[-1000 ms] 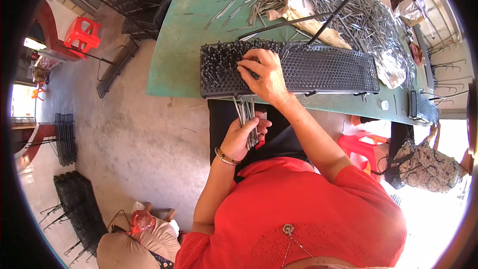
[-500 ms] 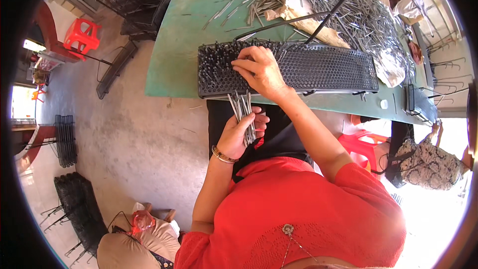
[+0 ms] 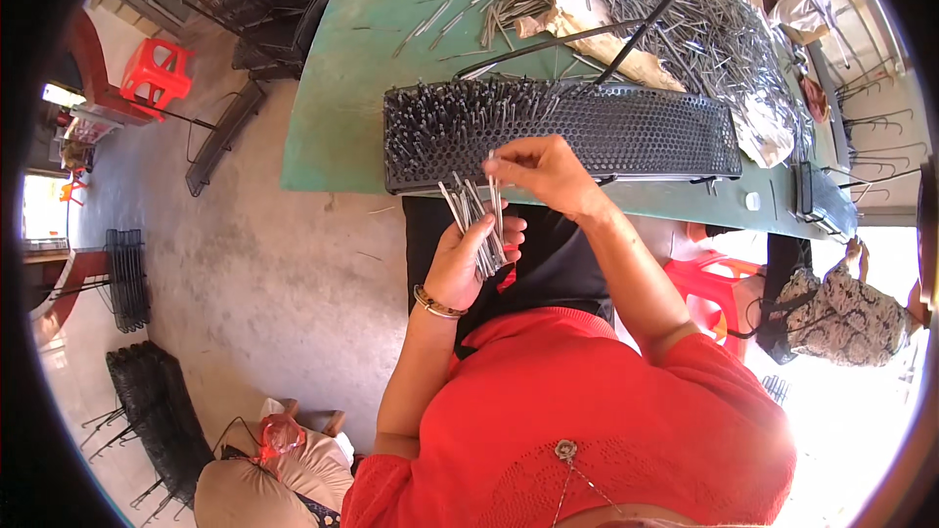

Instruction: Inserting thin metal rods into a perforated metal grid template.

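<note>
Green table (image 3: 342, 88) fills the upper frame, carrying a black perforated tray (image 3: 626, 132); my left hand (image 3: 465, 264) clenches a bundle of metal pins (image 3: 479, 220); my right hand (image 3: 543, 171) pinches one pin's tip; they look stiff, light, slippery, best gripped mid-shaft.

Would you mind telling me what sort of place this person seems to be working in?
Probably a small assembly workshop: a green worktable carries a heap of metal pins and a black perforated tray, and similar black racks lie on the concrete floor.
</note>
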The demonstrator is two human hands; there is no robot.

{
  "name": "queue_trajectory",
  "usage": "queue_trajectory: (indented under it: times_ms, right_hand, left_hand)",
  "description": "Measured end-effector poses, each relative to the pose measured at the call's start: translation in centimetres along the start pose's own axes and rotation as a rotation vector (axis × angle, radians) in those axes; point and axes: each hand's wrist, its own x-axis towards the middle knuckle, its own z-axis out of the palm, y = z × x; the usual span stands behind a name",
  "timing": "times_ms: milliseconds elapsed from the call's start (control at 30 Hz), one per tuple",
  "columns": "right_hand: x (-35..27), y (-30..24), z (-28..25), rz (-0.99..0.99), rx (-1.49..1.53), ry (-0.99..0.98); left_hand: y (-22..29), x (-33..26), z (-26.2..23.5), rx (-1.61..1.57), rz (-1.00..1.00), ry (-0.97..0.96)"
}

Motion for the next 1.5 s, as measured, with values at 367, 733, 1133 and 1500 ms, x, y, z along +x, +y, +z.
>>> queue_trajectory:
  times_ms: [367, 733, 1133, 1500]
  right_hand:
    - [4.1, -1.4, 0.1, -0.428, -0.155, 0.358]
    - [4.2, -0.5, 0.8, -0.535, -0.362, 0.426]
    - [3.7, 1.0, 1.1, -0.882, -0.823, 0.488]
    - [3.0, 0.4, 0.6, -0.800, -0.866, 0.486]
  left_hand:
    - [-0.8, 0.7, -0.1, 0.043, 0.012, -0.056]
    - [-0.7, 0.3, -0.1, 0.028, -0.046, 0.029]
    - [-0.4, 0.1, -0.5, 0.021, -0.048, -0.030]
    - [-0.3, 0.4, -0.1, -0.011, -0.033, -0.028]
